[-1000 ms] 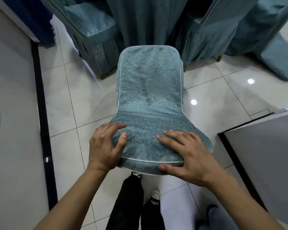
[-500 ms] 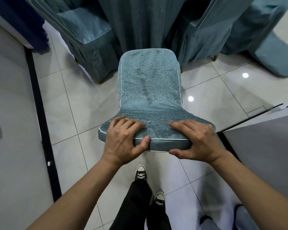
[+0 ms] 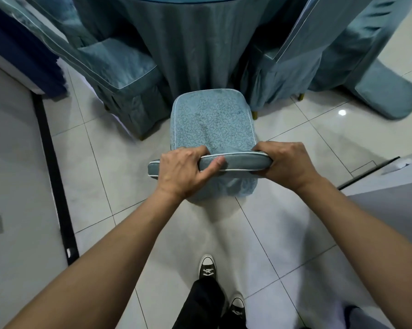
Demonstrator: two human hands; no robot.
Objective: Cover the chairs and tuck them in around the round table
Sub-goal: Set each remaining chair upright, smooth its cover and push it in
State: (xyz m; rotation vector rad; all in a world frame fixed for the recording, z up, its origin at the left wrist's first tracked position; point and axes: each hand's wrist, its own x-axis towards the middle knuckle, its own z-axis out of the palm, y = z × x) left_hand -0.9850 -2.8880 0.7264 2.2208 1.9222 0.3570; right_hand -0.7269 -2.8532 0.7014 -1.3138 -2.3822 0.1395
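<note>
**Both hands on the chair's top edge, facing the round table**

I see a glossy pale tiled floor (image 3: 283, 233) with a black strip along the grey wall (image 3: 10, 162) on the left. Ahead stands the round table draped in a teal floor-length cloth (image 3: 195, 43), with a teal-covered chair (image 3: 119, 74) on either side of the gap.

The chair in a patterned light-teal fabric cover with white piping (image 3: 213, 122) stands in that gap, its seat near the hanging cloth. My left hand (image 3: 181, 168) grips the padded top edge of its backrest, fingers (image 3: 195, 151) curled over the front, thumb on the near face. My right hand (image 3: 286, 162) clamps the right end likewise.
</note>
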